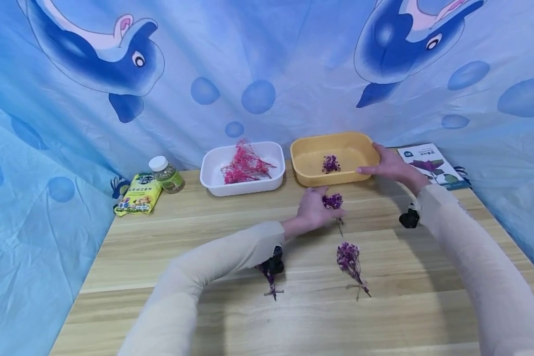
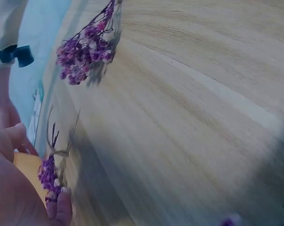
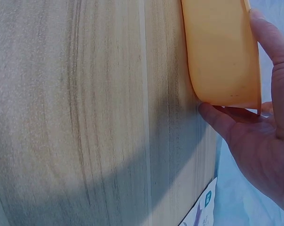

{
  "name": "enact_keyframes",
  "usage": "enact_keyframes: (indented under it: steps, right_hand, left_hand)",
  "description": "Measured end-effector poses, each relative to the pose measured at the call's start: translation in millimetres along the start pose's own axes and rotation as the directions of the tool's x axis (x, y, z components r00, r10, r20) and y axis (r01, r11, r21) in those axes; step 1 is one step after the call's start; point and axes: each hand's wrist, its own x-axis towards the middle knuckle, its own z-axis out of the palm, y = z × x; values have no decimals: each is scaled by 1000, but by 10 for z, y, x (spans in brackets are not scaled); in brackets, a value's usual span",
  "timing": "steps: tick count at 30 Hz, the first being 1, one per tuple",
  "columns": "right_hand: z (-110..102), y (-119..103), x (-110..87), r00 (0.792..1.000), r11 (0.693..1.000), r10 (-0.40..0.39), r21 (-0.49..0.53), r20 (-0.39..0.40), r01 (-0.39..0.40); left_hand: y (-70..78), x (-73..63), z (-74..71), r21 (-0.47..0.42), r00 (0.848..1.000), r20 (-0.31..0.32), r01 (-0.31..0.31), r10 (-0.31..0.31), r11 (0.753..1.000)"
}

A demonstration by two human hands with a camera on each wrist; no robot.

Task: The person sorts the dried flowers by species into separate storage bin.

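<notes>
In the head view my left hand (image 1: 316,210) is over the table in front of the yellow tray, thumb and fingers spread around a small tied bunch of dried purple flowers (image 1: 333,200). In the left wrist view its fingertips (image 2: 63,207) are right at the flower heads, and the stems point away from the palm. My right hand (image 1: 392,164) grips the right end of the yellow tray (image 1: 304,179), thumb at the rim and fingers against the outer wall. Another purple bunch (image 1: 331,163) lies inside that tray.
Two more purple bunches lie nearer: one (image 1: 349,258) right of centre, another (image 1: 271,287) partly under the left forearm. A white tray (image 1: 242,189) holds pink dried flowers (image 1: 244,165). A jar (image 1: 169,175) and yellow packet (image 1: 140,194) stand left; a booklet (image 1: 433,165) lies right.
</notes>
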Motion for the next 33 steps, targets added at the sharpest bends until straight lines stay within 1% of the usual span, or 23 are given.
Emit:
enact_keyframes:
  steps: [4, 6, 9, 13, 16, 19, 23, 25, 26, 29, 30, 32, 33]
  right_hand:
    - [3, 7, 10, 1000, 1000, 1, -2, -2, -1]
    - [9, 5, 15, 1000, 1000, 1, 1, -4, -1]
    - [12, 1, 12, 1000, 1000, -2, -3, -7, 2]
    - [17, -7, 10, 1000, 1000, -10, -5, -7, 10]
    - [19, -12, 9, 1000, 1000, -14, -9, -10, 14]
    - [17, -16, 7, 1000, 1000, -17, -9, -13, 17]
    - [9, -21, 5, 1000, 1000, -21, 2, -11, 21]
    - [4, -25, -1, 1000, 1000, -21, 5, -9, 21]
    - [2, -26, -3, 1000, 1000, -22, 6, -10, 22]
    - [-2, -27, -11, 1000, 1000, -16, 10, -11, 16]
    - [-1, -25, -11, 1000, 1000, -15, 11, -11, 15]
    - [-1, -16, -9, 1000, 1000, -16, 15, -11, 16]
    - [-3, -12, -8, 1000, 1000, -19, 18, -10, 19]
  left_hand:
    - [55, 9, 78, 117, 998, 8, 67, -69, 991]
    - [63, 26, 126, 175, 997, 9, 77, -79, 982]
    - [72, 64, 184, 255, 998, 7, 65, -69, 965]
    - [94, 114, 220, 348, 998, 9, 53, -60, 936]
    - [117, 137, 221, 376, 998, 34, 36, -52, 926]
    - [139, 149, 211, 384, 997, 73, -8, -22, 923]
    - [140, 165, 193, 354, 992, 121, -84, 43, 932]
    - [127, 180, 176, 313, 986, 136, -133, 94, 940]
    - [117, 188, 165, 276, 982, 142, -160, 124, 948]
    - [84, 204, 108, 129, 965, 163, -228, 207, 965]
    - [73, 202, 82, 54, 958, 176, -237, 225, 970]
    - [57, 192, 20, -91, 949, 207, -223, 237, 971]
    - [50, 186, -15, -156, 946, 225, -200, 232, 967]
